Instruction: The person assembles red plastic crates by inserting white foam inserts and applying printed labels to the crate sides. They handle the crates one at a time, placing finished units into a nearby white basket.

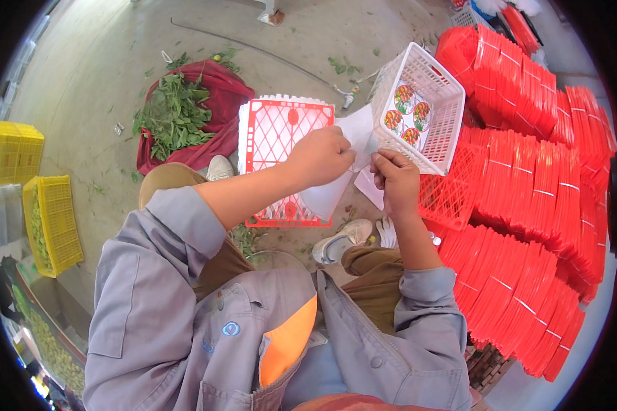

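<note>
Before me, a thin whitish sheet (327, 196) hangs between my hands, its upper part reaching up to the white basket. My left hand (324, 156) is closed on the sheet. Thumb and fingers of my right hand (396, 177) are pinched together at the sheet's right edge, near the basket's lower corner. Several round labels with a red and green fruit print (410, 116) lie inside the white plastic basket (447, 130), which is tilted. Under my left forearm is a red lattice lid (267, 130), lying on a white, ridged-edged stack (243, 147).
Bundled red flat plastic pieces (521, 171) are piled along the right side. Green leaves (175, 113) lie on a dark red cloth (230, 85) at the upper left. Yellow crates (58, 222) stand at the far left. A thin rod (253, 45) lies on the concrete floor.
</note>
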A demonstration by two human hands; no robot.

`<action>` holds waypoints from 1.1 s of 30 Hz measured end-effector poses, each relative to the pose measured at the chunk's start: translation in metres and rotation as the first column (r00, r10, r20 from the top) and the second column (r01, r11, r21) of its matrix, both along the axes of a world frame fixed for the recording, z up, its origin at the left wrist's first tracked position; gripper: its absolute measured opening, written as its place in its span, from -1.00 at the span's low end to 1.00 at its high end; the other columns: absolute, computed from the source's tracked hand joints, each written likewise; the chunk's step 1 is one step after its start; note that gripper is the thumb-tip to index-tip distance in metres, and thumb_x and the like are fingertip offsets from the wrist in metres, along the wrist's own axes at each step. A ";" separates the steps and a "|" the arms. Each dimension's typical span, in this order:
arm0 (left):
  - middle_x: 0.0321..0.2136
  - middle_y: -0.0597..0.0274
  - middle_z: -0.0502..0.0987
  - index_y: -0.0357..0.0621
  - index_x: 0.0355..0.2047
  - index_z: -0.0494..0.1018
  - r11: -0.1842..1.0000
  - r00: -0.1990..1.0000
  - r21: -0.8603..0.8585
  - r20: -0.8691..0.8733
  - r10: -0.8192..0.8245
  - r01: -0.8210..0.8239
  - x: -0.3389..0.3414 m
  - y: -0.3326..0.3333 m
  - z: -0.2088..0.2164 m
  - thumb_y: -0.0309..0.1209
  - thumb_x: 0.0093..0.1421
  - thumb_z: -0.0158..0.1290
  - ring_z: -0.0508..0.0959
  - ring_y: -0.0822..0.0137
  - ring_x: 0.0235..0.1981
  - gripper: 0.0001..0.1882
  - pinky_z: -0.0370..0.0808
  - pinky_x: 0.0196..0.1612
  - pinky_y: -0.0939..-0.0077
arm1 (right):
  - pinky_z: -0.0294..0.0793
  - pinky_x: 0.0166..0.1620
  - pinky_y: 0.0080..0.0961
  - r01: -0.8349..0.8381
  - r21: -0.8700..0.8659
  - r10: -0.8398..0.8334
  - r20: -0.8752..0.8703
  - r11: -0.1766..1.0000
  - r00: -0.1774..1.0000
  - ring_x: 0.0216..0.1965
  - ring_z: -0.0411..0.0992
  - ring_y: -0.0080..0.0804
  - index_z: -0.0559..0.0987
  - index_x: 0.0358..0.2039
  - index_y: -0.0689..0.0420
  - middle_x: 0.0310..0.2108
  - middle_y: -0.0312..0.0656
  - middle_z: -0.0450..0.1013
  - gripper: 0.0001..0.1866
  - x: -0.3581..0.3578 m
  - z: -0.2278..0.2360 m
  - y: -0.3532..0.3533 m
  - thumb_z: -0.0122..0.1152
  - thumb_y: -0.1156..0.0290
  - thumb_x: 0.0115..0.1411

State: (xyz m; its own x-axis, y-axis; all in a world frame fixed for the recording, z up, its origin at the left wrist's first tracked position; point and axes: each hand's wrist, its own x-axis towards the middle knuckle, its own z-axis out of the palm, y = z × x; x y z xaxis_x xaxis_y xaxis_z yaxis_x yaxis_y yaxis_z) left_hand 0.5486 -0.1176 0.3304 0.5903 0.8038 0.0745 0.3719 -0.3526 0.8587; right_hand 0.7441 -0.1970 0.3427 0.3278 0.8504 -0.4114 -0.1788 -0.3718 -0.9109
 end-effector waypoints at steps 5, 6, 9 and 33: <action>-0.30 -0.16 0.60 -0.31 -0.42 0.61 0.996 0.997 -0.060 -0.053 0.057 -0.061 -0.013 0.031 0.005 -0.19 0.15 0.15 0.59 -0.16 -0.21 -0.65 0.52 -0.09 0.09 | 0.26 -0.61 -0.76 0.064 -0.136 -0.102 -0.295 0.989 0.950 -0.62 0.36 -0.65 0.57 -0.10 0.11 -0.44 -0.28 0.52 -0.82 0.023 0.012 0.009 0.27 0.47 0.29; -0.29 -0.17 0.61 -0.30 -0.40 0.61 0.993 0.995 -0.069 -0.050 0.087 -0.091 -0.017 0.038 0.006 -0.18 0.15 0.15 0.59 -0.16 -0.19 -0.65 0.52 -0.08 0.10 | 0.27 -0.61 -0.77 0.098 -0.158 -0.148 -0.348 0.983 0.926 -0.61 0.37 -0.64 0.56 -0.10 0.11 -0.45 -0.28 0.52 -0.82 0.026 0.016 0.009 0.27 0.46 0.29; -0.40 -0.09 0.62 -0.29 -0.33 0.61 0.984 0.986 -0.104 -0.103 0.134 -0.145 -0.029 0.061 0.015 -0.18 0.20 0.18 0.62 -0.03 -0.34 -0.65 0.53 -0.19 0.20 | 0.32 -0.60 -0.78 0.130 -0.159 -0.189 -0.448 0.979 0.874 -0.56 0.43 -0.59 0.56 -0.09 0.09 -0.38 -0.21 0.58 -0.83 0.030 0.025 0.006 0.25 0.47 0.32; -0.25 -0.12 0.64 -0.10 -0.02 0.60 0.800 0.808 0.115 0.077 0.584 -0.589 -0.092 0.117 0.050 -0.25 0.30 0.07 0.62 -0.14 -0.20 -0.68 0.51 -0.12 0.15 | 0.61 -0.28 -0.67 -0.032 -0.032 0.001 -0.691 0.999 0.722 -0.34 0.56 -0.46 0.54 0.01 0.19 -0.23 -0.19 0.58 -0.76 -0.002 0.002 -0.008 0.19 0.49 0.35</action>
